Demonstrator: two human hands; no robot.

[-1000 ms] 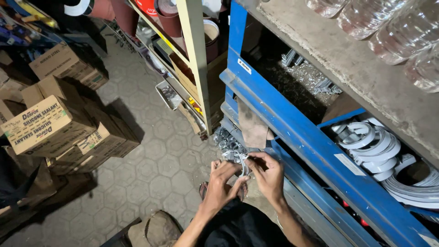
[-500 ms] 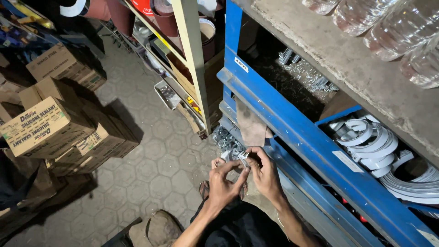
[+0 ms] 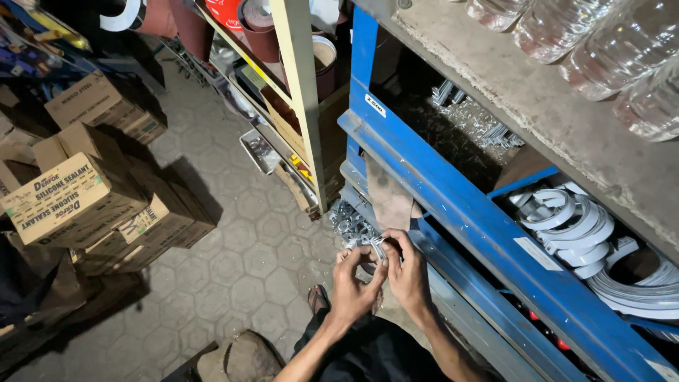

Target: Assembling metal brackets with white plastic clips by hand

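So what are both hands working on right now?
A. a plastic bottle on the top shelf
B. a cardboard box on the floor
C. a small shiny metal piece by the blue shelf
C: the left hand and right hand meet around a small shiny metal piece beside the blue shelf.

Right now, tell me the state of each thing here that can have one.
left hand: fingers closed on small metal clamp
right hand: fingers pinching the same clamp
cardboard boxes: stacked, shut
plastic bottles: lying on top shelf
grey clamps: heaped in blue shelf
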